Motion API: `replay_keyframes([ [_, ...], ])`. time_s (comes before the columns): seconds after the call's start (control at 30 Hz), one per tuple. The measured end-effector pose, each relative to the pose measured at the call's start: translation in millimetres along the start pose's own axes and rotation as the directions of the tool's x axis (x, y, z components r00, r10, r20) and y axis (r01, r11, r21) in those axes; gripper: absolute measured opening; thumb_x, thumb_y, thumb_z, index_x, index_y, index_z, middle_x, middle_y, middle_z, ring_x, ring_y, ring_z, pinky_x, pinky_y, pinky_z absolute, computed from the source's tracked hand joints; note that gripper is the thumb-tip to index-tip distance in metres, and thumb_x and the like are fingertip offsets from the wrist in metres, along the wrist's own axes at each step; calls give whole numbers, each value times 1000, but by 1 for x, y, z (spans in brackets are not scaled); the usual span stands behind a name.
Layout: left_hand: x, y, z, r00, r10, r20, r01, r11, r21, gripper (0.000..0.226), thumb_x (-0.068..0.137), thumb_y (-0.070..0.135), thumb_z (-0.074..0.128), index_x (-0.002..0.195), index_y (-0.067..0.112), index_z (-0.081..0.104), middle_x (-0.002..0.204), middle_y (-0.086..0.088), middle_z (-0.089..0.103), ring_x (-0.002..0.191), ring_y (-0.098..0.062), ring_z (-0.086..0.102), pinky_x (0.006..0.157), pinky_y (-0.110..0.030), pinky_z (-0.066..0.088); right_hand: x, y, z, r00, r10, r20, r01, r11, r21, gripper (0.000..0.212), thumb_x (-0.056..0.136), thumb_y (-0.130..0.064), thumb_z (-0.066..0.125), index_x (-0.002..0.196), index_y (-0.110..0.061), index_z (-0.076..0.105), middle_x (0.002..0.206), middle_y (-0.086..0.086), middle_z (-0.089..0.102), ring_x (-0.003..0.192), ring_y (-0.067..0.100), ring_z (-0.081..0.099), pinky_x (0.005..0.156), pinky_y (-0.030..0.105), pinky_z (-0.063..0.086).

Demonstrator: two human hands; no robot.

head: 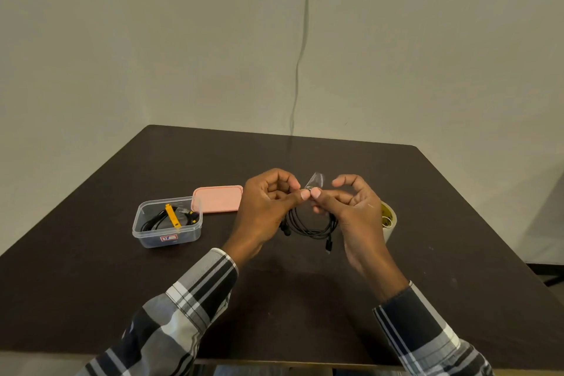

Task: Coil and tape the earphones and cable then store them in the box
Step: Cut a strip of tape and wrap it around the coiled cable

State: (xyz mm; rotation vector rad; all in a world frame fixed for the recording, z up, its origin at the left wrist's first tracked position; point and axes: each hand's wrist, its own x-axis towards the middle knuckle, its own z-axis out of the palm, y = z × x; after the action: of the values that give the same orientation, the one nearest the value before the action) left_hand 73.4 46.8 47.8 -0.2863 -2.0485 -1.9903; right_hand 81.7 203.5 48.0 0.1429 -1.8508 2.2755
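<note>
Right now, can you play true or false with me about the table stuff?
1. The box has its lid on. False: the pink lid lies beside it.
2. Both hands pinch the black coil. True: left hand, right hand.
3. The box holds nothing. False: a cable is inside.
4. The tape roll sits behind the right hand. True.

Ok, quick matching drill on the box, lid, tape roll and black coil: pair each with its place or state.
1 clear box
2 pink lid
3 tape roll
4 black coil

a held up in both hands
b partly hidden behind the right hand
c flat on the table, beside the box
d open, with a cable inside

Pairs: 1-d, 2-c, 3-b, 4-a
</note>
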Motion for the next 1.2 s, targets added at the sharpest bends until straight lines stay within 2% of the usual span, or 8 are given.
replay_keyframes([
  [0.17,-3,-1,3,992,128,17,-129,981,147,6,84,10,75,89,14,75,83,2,73,77,-11,67,71,-20,54,-1,4,-1,980,-196,22,197,968,-156,12,82,-3,78,92,-7,72,86,11,77,82,24,74,68,27,60],
  [0.4,-3,-6,3,938,345,43,-332,851,408,13,89,15,71,101,16,77,91,3,69,84,-6,65,72,-24,54,5,6,-8,961,-247,123,275,891,-361,20,84,-6,77,102,-14,79,99,-3,78,99,11,73,88,33,59],
  [0.47,-2,-7,2,911,399,108,-397,772,497,16,91,16,69,105,16,75,91,2,66,79,-7,62,68,-27,53,6,7,-10,919,-352,179,393,772,-499,21,85,-7,76,104,-15,79,100,-4,78,97,6,72,85,30,59],
  [0.6,-3,-5,4,867,424,263,-478,559,677,15,91,11,67,105,11,72,92,-4,58,72,-14,54,60,-33,53,7,15,-9,735,-572,365,608,317,-728,22,83,1,76,103,-9,77,90,5,76,79,14,72,69,28,59],
  [0.7,-3,-5,6,845,408,345,-509,416,754,23,78,0,77,99,6,68,92,-8,54,71,-10,43,50,-28,49,6,18,-6,739,-552,387,577,221,-786,27,79,7,77,103,-7,75,87,8,72,73,19,68,64,24,50],
  [0.87,-2,-3,6,860,384,336,-488,427,762,26,79,1,76,102,8,66,98,-8,53,75,-10,44,56,-28,52,8,10,-2,819,-453,353,523,335,-784,7,91,-6,68,95,-11,71,91,3,64,77,9,56,65,16,43],
  [1.07,-2,8,-1,945,266,190,-325,713,622,13,96,15,61,102,16,71,101,4,64,86,-9,60,72,-19,45,10,-9,-5,968,-148,204,250,675,-694,12,94,-21,67,89,-19,77,84,-8,72,80,7,65,72,33,55],
  [1.2,0,12,-5,976,145,162,-207,845,492,14,93,15,65,99,20,76,88,10,73,81,-1,65,69,-17,51,8,-18,-7,984,-24,179,112,857,-503,15,92,-13,70,85,-20,81,75,-6,76,64,3,63,65,24,53],
])
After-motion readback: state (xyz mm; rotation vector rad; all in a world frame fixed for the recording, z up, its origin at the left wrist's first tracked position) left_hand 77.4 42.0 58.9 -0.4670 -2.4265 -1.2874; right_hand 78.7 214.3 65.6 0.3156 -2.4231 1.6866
